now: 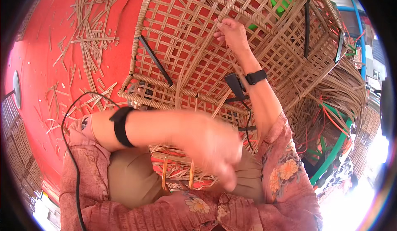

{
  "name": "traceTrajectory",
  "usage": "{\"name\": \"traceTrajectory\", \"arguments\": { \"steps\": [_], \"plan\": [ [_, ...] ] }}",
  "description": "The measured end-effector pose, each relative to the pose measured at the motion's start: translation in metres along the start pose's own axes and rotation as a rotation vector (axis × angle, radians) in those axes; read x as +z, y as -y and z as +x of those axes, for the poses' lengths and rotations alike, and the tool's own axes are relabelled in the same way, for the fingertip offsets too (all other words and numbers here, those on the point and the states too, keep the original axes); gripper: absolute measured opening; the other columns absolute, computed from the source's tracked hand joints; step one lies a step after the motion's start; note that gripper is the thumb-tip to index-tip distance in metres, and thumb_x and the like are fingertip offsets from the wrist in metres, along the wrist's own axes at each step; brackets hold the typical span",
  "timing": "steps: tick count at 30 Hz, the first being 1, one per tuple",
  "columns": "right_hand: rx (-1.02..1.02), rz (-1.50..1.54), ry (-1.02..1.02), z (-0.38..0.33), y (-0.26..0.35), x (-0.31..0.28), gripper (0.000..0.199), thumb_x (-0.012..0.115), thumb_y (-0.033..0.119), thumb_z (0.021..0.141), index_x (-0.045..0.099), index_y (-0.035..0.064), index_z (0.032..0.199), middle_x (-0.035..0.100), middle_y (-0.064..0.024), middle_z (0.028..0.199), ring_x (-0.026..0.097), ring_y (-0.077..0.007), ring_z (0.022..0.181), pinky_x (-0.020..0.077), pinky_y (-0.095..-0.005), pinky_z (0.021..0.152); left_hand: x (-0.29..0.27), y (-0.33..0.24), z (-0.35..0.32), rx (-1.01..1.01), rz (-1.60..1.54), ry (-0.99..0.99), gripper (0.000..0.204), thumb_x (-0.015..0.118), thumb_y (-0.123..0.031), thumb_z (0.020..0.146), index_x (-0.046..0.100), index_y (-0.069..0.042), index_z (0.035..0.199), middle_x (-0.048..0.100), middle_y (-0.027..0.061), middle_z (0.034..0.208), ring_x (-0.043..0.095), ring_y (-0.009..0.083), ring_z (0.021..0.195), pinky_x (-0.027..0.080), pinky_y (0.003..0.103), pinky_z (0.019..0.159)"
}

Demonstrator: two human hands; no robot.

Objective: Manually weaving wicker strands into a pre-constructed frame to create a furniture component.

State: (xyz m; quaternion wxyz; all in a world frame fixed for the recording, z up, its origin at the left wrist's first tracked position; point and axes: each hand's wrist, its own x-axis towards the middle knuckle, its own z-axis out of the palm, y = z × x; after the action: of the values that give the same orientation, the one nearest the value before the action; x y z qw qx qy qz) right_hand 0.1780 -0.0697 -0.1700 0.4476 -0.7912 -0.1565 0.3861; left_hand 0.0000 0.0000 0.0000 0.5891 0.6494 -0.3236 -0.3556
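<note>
two bare hands work at one large woven lattice (178, 28), which fills the upper middle and upper right of the frame. the right hand (232, 35) is closed, thumb and forefinger pinched at a corded ridge at upper centre; whether a strip is caught there i cannot tell. the left hand (217, 150), lower centre, is blurred, so i cannot tell whether it is open or gripping; its forearm crosses in front of the lattice's lower edge.

around them: two black wristbands, one per arm; one black device (234, 85) beside the right wrist, in front of the lattice; at least three black bars (155, 60) on the weave; one black cable (68, 127) along the left sleeve; many cut strips (89, 32), too many to count, on the red floor (31, 90) at upper left; one thick bundle of strands (343, 84) at right, above one green rim (333, 156).
</note>
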Motion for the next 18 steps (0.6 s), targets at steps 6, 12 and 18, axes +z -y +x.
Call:
{"name": "traceTrajectory", "arguments": {
  "steps": [6,12,18],
  "plan": [
    [-0.057,0.31,-0.04,0.019,0.017,0.027,0.023,0.053,0.009,0.091,0.058,-0.0054,0.108,0.063,-0.0079,0.09,0.062,-0.0157,0.073,0.0524,-0.0267,0.064,-0.09,0.127,-0.034,-0.547,0.179,-1.179,0.028,0.054,-0.03,0.09,0.062,-0.005,0.098,0.065,0.0097,0.093,0.062,0.0208,0.09,0.049,0.035,0.081],
    [0.1,0.763,-0.019,0.003,-0.011,0.031,0.024,0.053,0.013,0.092,0.057,-0.0021,0.11,0.059,-0.0065,0.086,0.059,-0.0157,0.073,0.0527,-0.028,0.065,-0.117,0.202,-0.014,-0.334,0.05,-1.192,0.044,0.054,-0.037,0.092,0.056,-0.007,0.123,0.059,0.0115,0.12,0.053,0.02,0.114,0.04,0.034,0.095],
    [0.23,0.847,0.06,0.005,-0.019,0.034,0.01,0.054,0.015,0.092,0.057,0.0052,0.091,0.058,-0.0028,0.083,0.056,-0.0132,0.07,0.0493,-0.0247,0.059,-0.127,0.203,-0.021,-0.265,-0.081,-0.942,0.044,0.053,-0.04,0.092,0.057,-0.008,0.121,0.061,0.0107,0.116,0.054,0.0186,0.109,0.039,0.034,0.094]
  ]
}}
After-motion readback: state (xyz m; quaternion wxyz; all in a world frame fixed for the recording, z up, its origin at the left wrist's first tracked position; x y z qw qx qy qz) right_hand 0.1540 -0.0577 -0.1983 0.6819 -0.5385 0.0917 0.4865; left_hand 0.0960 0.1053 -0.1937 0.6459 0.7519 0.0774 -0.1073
